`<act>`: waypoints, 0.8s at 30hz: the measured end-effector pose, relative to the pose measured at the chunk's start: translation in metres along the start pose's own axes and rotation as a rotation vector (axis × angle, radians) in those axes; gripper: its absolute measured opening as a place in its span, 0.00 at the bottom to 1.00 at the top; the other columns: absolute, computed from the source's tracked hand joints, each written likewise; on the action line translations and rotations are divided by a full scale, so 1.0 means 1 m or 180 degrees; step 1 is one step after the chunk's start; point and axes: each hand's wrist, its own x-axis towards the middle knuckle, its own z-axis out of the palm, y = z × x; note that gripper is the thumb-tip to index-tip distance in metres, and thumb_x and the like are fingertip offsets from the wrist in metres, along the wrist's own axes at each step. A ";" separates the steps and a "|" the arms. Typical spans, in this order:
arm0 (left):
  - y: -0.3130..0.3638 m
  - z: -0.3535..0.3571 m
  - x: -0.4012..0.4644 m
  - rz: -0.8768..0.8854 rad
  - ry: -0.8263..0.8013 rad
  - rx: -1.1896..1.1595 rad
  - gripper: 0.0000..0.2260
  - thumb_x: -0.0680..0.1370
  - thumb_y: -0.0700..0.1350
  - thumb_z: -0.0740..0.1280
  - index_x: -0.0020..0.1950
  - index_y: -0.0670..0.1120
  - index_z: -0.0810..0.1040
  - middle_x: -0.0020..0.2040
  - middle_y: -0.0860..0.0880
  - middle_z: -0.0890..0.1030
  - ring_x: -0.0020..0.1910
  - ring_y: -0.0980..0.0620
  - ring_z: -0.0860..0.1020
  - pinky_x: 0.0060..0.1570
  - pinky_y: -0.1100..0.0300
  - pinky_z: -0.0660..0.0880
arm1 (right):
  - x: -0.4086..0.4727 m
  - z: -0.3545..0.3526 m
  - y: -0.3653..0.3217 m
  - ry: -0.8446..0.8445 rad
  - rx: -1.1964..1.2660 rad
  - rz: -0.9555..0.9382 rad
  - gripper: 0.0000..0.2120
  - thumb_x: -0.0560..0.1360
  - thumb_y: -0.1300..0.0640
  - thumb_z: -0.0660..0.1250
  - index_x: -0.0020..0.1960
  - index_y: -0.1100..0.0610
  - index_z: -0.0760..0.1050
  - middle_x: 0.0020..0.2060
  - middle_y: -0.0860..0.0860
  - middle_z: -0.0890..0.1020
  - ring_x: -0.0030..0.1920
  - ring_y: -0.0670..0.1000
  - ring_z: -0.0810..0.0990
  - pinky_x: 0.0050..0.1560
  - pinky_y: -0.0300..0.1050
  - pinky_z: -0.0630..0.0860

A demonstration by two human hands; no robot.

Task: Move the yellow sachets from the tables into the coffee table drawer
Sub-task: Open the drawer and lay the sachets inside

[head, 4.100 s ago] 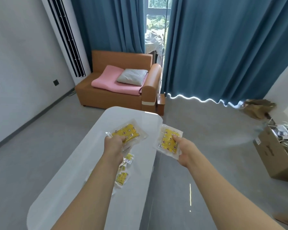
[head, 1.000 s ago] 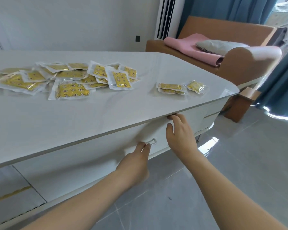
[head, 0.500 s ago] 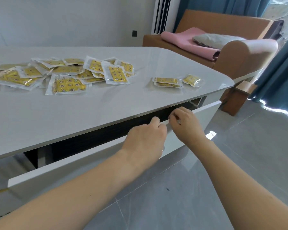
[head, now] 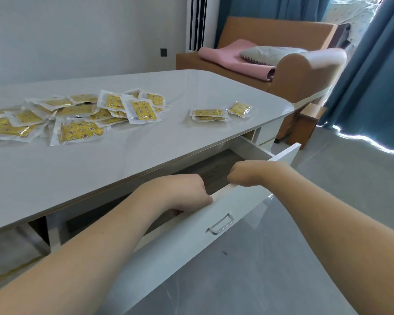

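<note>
Coffee table drawer (head: 234, 205), pulled open: left hand (head: 180, 193) and right hand (head: 251, 172) curl fingers over its front's top edge, apparently to draw it out; yellow sachets (head: 77, 114) lie heaped on the coffee table (head: 146, 142) top, awaiting transfer.

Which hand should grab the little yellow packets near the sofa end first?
Probably the right hand. It grips the drawer front nearer the small group of sachets; the left hand sits further from them.
</note>
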 end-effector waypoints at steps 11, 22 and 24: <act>0.014 0.013 -0.001 0.0244 -0.1163 -0.1095 0.14 0.79 0.47 0.68 0.51 0.35 0.83 0.46 0.38 0.85 0.40 0.40 0.83 0.43 0.47 0.82 | -0.025 -0.007 -0.003 -0.0928 -0.0703 0.0246 0.20 0.81 0.49 0.62 0.68 0.59 0.73 0.61 0.54 0.78 0.62 0.55 0.77 0.61 0.47 0.71; 0.031 -0.002 0.008 0.0144 -0.1088 -0.0841 0.11 0.81 0.46 0.66 0.56 0.38 0.79 0.46 0.40 0.85 0.38 0.42 0.84 0.40 0.51 0.83 | 0.002 -0.005 0.022 -0.1061 0.0077 0.0329 0.15 0.81 0.48 0.61 0.47 0.57 0.81 0.44 0.52 0.84 0.43 0.50 0.83 0.49 0.44 0.78; 0.034 -0.017 0.021 0.0221 -0.0293 -0.1004 0.08 0.81 0.42 0.62 0.57 0.40 0.76 0.45 0.40 0.84 0.34 0.44 0.83 0.37 0.52 0.82 | 0.012 -0.016 0.029 -0.0837 0.0542 0.0227 0.14 0.81 0.51 0.60 0.47 0.58 0.81 0.46 0.54 0.85 0.45 0.51 0.84 0.52 0.47 0.80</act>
